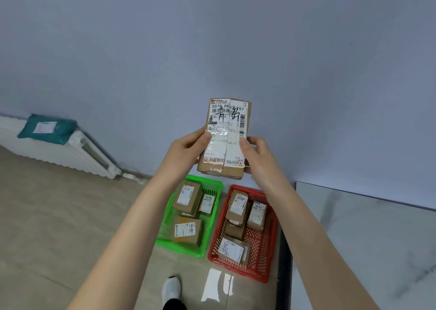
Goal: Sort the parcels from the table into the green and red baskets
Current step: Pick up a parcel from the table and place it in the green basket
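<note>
Teal mailer bag [47, 128] atop a white radiator [77, 156], white shoe [171, 288] on the tan floor [59, 215]

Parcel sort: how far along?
Done: several cardboard parcels lie in the green plastic basket and the red plastic basket. In hand: left hand and right hand grip a labelled brown cardboard box above them. Left: binning it; the white marble table is mostly out of view.

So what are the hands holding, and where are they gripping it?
A cardboard parcel: left hand grips its left edge, right hand its right edge.
</note>
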